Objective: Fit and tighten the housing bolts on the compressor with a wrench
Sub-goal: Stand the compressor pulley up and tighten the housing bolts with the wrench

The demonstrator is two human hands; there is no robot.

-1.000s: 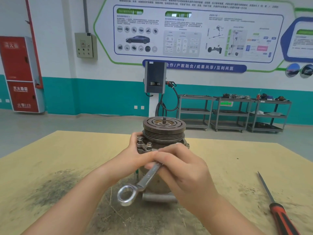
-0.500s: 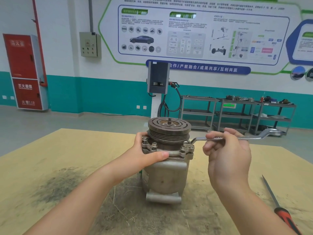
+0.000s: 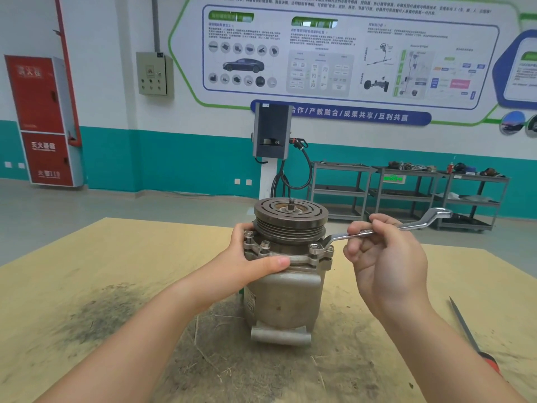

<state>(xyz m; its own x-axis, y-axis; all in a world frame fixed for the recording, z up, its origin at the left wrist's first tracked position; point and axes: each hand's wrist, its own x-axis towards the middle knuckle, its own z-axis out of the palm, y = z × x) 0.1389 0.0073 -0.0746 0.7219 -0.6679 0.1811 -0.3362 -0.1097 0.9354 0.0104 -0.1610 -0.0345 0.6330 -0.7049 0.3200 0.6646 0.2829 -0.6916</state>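
Note:
A grey metal compressor [image 3: 286, 298] stands upright on the wooden table [image 3: 87, 274], its grooved pulley [image 3: 290, 218] on top. My left hand [image 3: 250, 263] grips the housing flange on its left side, thumb across the front. Two bolt heads [image 3: 265, 244] stick up from the flange beside my fingers. My right hand [image 3: 383, 257] holds the shank of a silver ring wrench [image 3: 406, 226], which lies nearly level. Its near ring sits over a bolt [image 3: 316, 248] on the right side of the flange; the far ring points away to the right.
A screwdriver [image 3: 470, 341] with a red and black handle lies on the table at the right edge. Dark dust and straw-like bits cover the tabletop around the compressor. Beyond the table are a charging post [image 3: 271, 132] and metal shelving carts [image 3: 406, 193].
One second ago both hands held the wrench in front of the compressor. My right hand then swung it to the right side, and its ring has come down onto the right flange bolt.

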